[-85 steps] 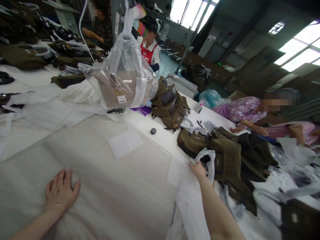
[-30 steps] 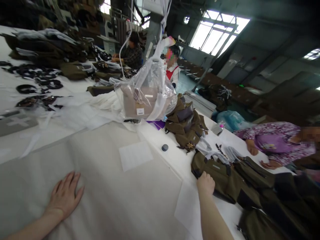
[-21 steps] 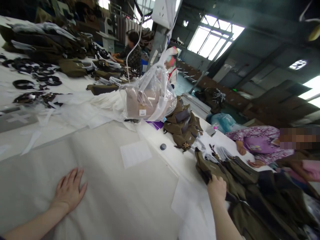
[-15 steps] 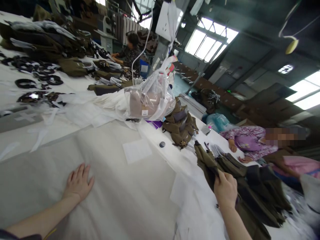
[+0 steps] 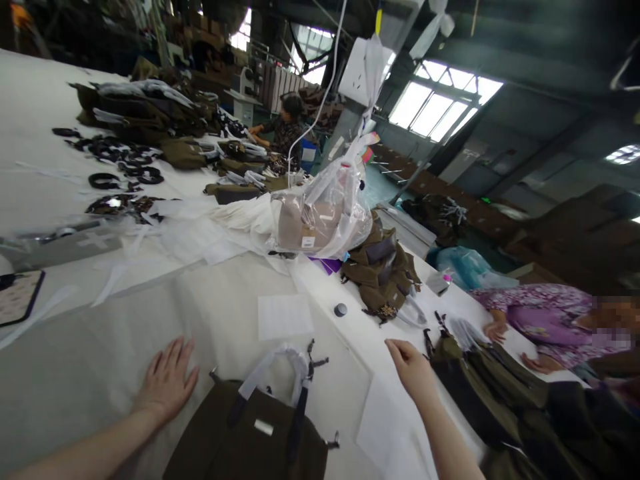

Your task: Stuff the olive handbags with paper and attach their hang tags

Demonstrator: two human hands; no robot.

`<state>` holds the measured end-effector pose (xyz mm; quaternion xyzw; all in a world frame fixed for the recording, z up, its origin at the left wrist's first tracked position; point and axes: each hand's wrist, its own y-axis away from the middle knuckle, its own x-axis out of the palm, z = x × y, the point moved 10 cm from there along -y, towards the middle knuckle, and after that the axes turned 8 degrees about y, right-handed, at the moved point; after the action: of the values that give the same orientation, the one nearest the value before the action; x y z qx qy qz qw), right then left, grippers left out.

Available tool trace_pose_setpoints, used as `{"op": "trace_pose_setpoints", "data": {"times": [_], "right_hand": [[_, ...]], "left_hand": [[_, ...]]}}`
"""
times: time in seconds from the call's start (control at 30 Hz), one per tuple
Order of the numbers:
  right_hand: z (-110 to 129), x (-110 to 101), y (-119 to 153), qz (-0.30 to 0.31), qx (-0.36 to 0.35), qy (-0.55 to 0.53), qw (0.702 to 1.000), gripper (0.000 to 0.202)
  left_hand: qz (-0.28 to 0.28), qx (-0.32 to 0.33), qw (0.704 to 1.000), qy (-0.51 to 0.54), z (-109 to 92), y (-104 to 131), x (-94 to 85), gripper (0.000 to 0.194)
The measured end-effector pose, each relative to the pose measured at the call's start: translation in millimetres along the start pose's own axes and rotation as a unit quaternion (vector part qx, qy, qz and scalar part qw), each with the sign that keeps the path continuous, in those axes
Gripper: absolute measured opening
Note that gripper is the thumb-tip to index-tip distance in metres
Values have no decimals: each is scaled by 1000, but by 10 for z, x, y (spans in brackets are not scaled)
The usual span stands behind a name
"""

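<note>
My left hand [image 5: 167, 381] lies flat with fingers spread on the grey-white sheet [image 5: 220, 300] covering the table, just left of a dark olive bag [image 5: 250, 440]. The bag lies near the bottom centre, its wrapped handles [image 5: 275, 360] pointing away from me and a small white label on its front. To the right of the bag my right hand [image 5: 407, 363] hovers over the table, its fingers held together with nothing visible in them. A pile of olive bags [image 5: 525, 393] lies right of that hand.
A plastic-wrapped pinkish bag [image 5: 320, 223] stands at the centre, beside crumpled olive bags [image 5: 383, 267]. A paper sheet [image 5: 285, 317] and a small round grey item [image 5: 341, 309] lie nearer. A person in purple [image 5: 545, 320] sits at the right. More bags [image 5: 140, 110] are heaped far left.
An olive bag now lies between my hands. My right hand has let go of the bag fabric at the right and moved left. The view has shifted, and a patterned item shows at the left edge.
</note>
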<state>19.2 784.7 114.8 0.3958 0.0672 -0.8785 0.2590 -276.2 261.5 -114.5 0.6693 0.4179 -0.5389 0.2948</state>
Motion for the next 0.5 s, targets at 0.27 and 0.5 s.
{"op": "trace_pose_setpoints", "data": {"times": [0.27, 0.5], "right_hand": [[-1471, 904, -1559, -70, 221, -174, 957, 26], [-1952, 1093, -2420, -105, 341, -326, 876, 22]], "left_hand": [[-13, 18, 1000, -20, 126, 23, 72, 72], [-30, 48, 997, -51, 153, 64, 92, 72]]}}
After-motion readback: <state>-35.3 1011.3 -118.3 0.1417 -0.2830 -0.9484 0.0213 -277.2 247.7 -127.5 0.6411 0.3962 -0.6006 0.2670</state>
